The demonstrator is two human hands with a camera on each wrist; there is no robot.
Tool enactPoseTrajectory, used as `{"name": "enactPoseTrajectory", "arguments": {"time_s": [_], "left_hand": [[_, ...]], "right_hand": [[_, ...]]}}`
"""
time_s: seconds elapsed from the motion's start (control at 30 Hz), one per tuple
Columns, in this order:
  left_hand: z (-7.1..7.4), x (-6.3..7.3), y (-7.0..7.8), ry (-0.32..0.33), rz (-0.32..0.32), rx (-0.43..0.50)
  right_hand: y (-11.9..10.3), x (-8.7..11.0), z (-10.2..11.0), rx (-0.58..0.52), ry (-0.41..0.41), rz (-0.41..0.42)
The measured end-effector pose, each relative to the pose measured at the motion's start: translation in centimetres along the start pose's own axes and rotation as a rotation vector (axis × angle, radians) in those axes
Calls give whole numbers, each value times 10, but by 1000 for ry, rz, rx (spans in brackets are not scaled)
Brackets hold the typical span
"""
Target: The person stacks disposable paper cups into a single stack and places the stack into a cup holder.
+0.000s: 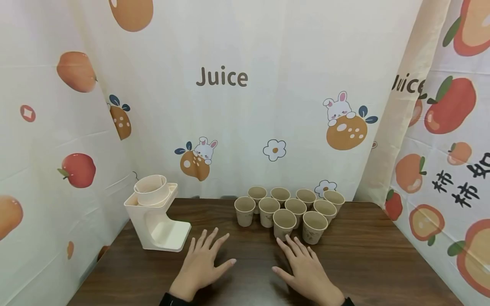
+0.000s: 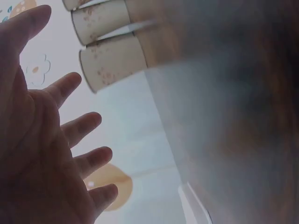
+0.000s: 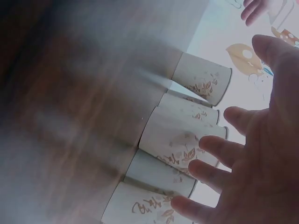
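My left hand (image 1: 200,264) is spread palm down over the dark wooden table, fingers straight, holding nothing. To its upper left stands a cream-coloured cup-dispenser-like stand (image 1: 158,219) with a round ring or cup (image 1: 151,190) at its top and a flat foot. My right hand (image 1: 305,268) is likewise spread with nothing held. Its fingertips lie just in front of a beige paper cup (image 1: 284,221); touching or apart, I cannot tell. Another front paper cup (image 1: 314,227) stands slightly to the right. In the right wrist view, printed paper cups (image 3: 184,137) stand beyond the spread fingers.
Several more upright paper cups (image 1: 269,211) cluster behind the front two, near the table's back edge. The brown table (image 1: 245,276) is bounded by a white fruit-print curtain (image 1: 245,110) at the back and sides.
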State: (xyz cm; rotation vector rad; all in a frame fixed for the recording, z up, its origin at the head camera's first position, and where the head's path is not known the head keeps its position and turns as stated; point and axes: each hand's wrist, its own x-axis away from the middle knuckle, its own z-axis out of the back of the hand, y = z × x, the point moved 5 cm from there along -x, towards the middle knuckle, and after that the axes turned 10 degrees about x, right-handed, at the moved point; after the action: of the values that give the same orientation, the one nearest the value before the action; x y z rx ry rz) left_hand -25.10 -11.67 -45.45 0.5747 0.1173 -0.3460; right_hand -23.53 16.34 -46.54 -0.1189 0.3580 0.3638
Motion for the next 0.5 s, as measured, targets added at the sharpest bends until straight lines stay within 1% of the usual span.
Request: {"name": "enactPoseTrajectory", "arguments": {"time_s": [0.2,0.37,0.5], "left_hand": [[12,-1,-15,49,27,-42],[21,0,-25,51,65,-44],[29,1,-32,54,67,-26]], "right_hand": [[-2,-4,-3,-20,-31,1],[-3,-4,-6,-27,-35,14],[-5,-5,-6,-45,-22,29]]}}
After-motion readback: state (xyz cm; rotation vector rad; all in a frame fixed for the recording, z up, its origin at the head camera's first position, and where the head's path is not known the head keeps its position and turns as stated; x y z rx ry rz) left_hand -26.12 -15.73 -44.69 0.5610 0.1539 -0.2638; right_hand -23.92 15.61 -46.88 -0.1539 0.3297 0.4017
